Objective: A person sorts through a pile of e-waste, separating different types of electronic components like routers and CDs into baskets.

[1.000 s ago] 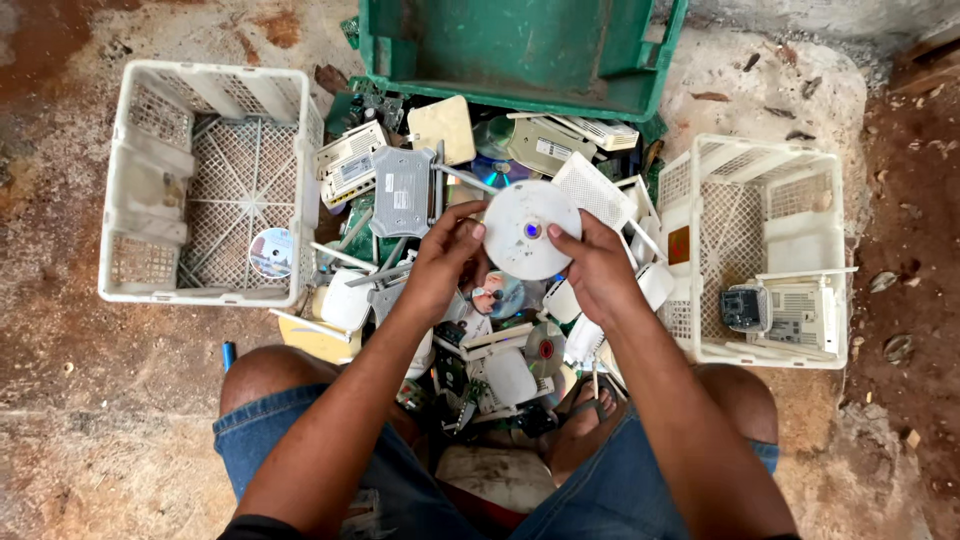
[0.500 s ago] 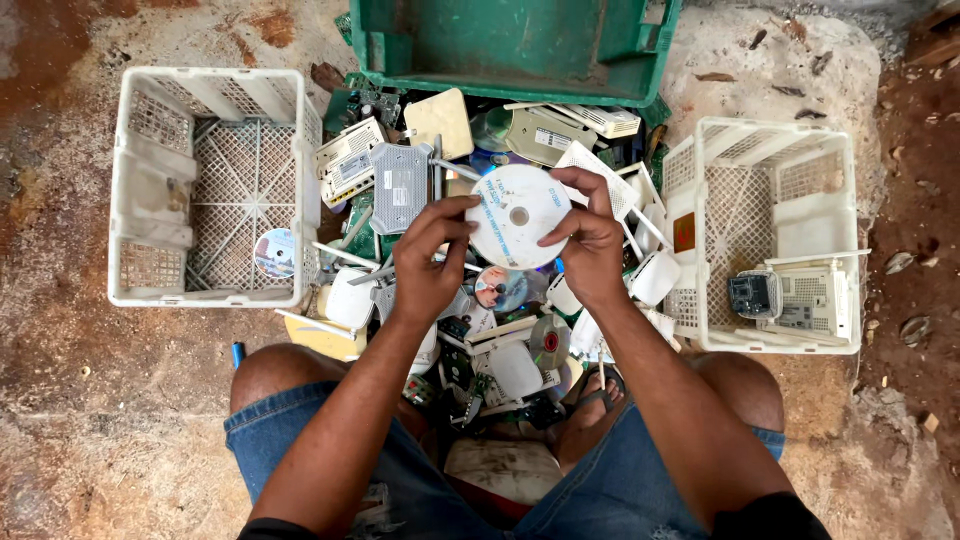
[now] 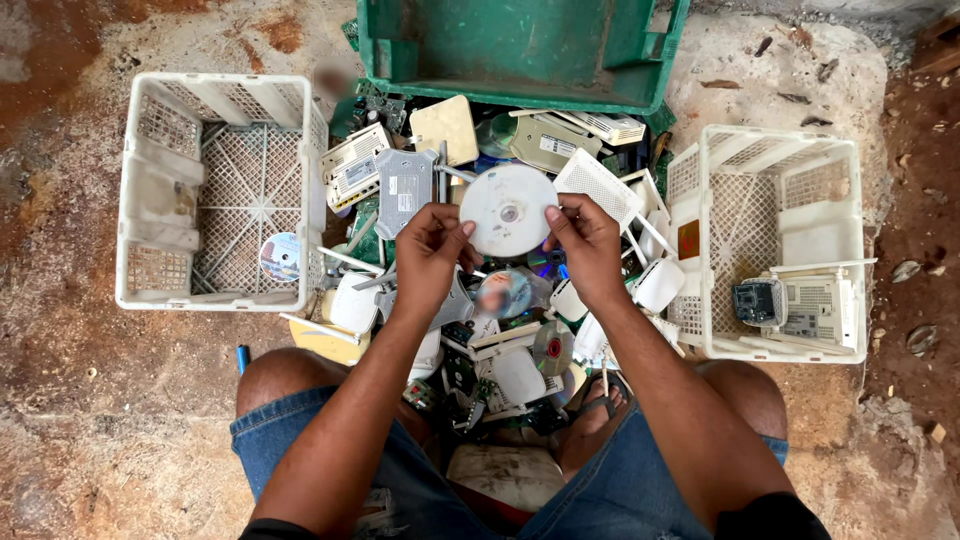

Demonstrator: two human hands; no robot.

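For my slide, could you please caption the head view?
Both hands, left hand and right hand, hold a white disc over scrap electronics.

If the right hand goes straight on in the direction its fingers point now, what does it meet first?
The right hand points up-left at the white disc it already pinches by the rim. Past that, probably the left hand on the opposite edge, though depth is unclear.

Even, soft daylight, faint shadows, sharp focus throughout.
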